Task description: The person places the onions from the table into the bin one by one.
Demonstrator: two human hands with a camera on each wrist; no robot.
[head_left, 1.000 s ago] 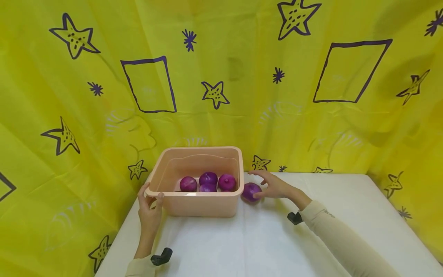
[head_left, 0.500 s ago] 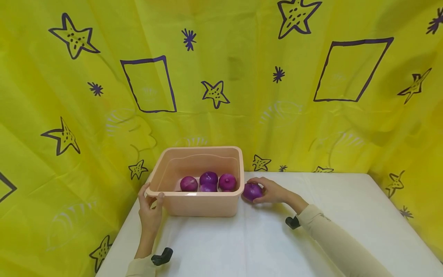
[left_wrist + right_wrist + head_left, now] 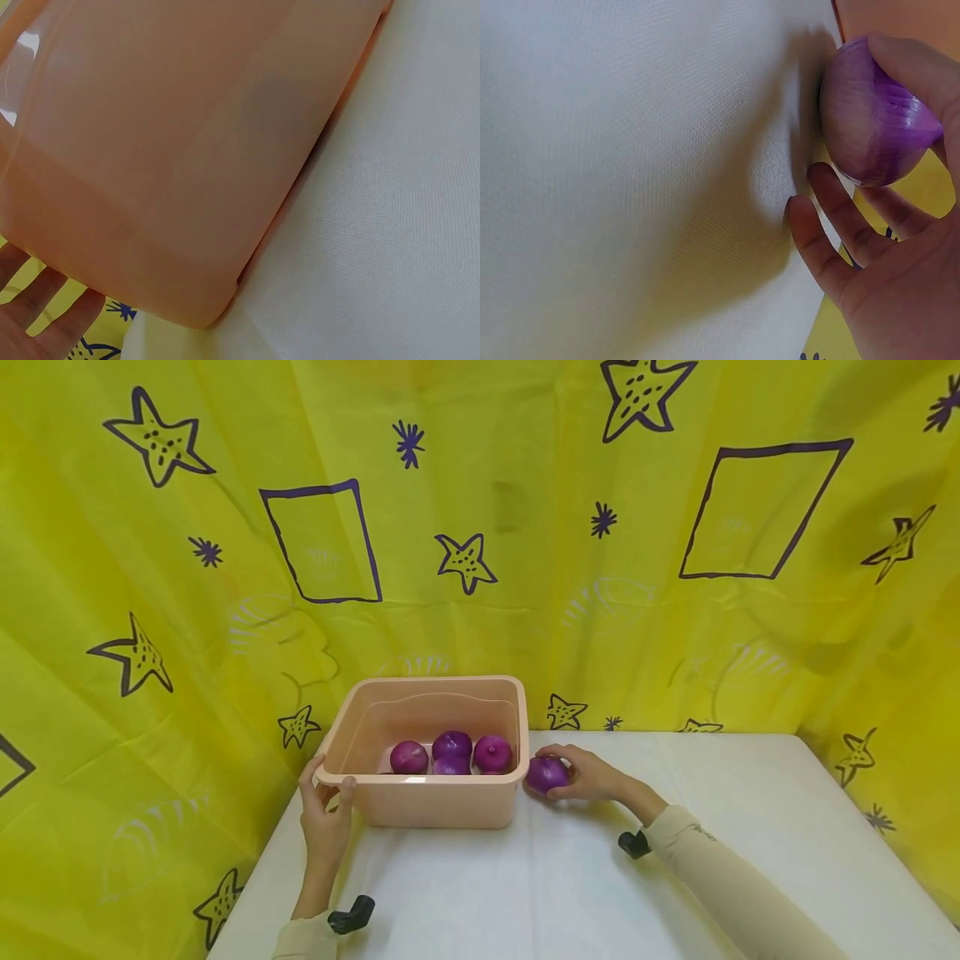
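A peach plastic bin (image 3: 435,802) stands on the white table, with several red onions (image 3: 408,758) visible inside. At its front left corner my left hand (image 3: 325,827) grips the rim, thumb on the front and fingers along the left side. In the left wrist view those fingers (image 3: 71,319) show against the bin's wall (image 3: 165,165). Just outside the bin's right wall, my right hand (image 3: 596,774) holds another red onion (image 3: 547,775) between thumb and fingers. The right wrist view shows this onion (image 3: 877,112) close over the cloth, with two fingers spread below it.
White cloth covers the table (image 3: 465,893). A yellow curtain (image 3: 525,635) with purple drawings hangs right behind the table and along both sides. Dark wrist mounts (image 3: 351,916) stick out from both sleeves.
The right hand has come in around the onion beside the bin and its thumb and fingers have closed on it. The left hand and bin have stayed put.
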